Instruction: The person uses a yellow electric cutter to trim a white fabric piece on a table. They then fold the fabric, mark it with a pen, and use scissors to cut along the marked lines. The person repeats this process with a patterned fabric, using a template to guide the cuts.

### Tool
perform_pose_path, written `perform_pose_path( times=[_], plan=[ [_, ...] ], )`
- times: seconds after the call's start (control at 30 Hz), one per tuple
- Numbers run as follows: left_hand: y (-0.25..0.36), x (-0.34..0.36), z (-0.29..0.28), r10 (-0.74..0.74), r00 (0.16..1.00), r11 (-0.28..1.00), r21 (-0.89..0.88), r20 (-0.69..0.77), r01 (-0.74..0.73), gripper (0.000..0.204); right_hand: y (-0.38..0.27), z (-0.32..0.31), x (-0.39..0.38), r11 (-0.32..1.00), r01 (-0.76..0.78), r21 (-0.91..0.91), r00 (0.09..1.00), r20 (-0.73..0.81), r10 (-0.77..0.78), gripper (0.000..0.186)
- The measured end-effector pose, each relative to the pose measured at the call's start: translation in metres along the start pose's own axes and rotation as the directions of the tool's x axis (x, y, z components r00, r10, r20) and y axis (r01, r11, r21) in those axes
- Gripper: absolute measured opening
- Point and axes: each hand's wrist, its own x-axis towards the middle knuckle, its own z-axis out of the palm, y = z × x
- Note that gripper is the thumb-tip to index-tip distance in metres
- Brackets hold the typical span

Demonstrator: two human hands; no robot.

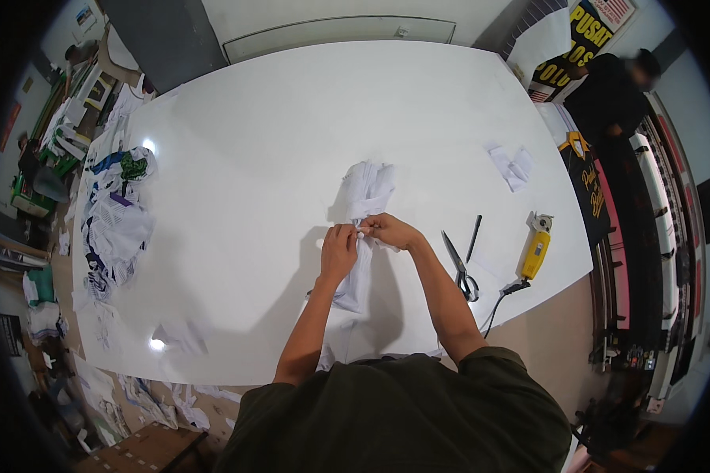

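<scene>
A long bundle of pale white fabric (369, 189) lies upright across the middle of the white table (252, 126), cinched narrow where my hands meet. My left hand (341, 252) is closed at the cinch from the left side, fingertips on the narrow band of fabric. My right hand (394, 235) pinches the same band from the right, its fingers bent over it. The exact shape of what lies between my fingertips is partly hidden. Scissors with black handles (466, 282), a slim black stick-like tool (473, 236) and a yellow electric cutter (536, 251) lie to my right.
Crumpled printed fabric (118, 221) covers the table's left edge; small white pieces (510, 165) lie at the upper right. A co-worker in black (603, 98) stands beside a long machine (651, 260) on the right. Other people work at the far left. Scraps litter the floor.
</scene>
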Motion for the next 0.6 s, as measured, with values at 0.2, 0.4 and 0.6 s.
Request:
perform_pose_path(
  times=[0.2, 0.4, 0.6],
  plan=[
    [0.02, -0.009, 0.007, 0.119, 0.991, 0.953, 0.286, -0.065, -0.096, 0.01, -0.009, 0.013, -0.008, 0.997, -0.08, 0.017, 0.991, -0.103, 0.082, 0.021],
    [0.016, 0.001, -0.003, 0.177, 0.977, 0.86, 0.464, 0.121, -0.213, 0.012, -0.01, 0.004, -0.017, 0.983, 0.145, -0.115, 0.981, -0.113, -0.158, 0.015],
    [0.013, -0.01, -0.027, 0.202, 0.885, 0.816, 0.427, 0.42, -0.389, 0.01, 0.034, -0.022, -0.017, 0.876, 0.227, -0.426, 0.92, -0.2, -0.336, 0.006]
  ],
)
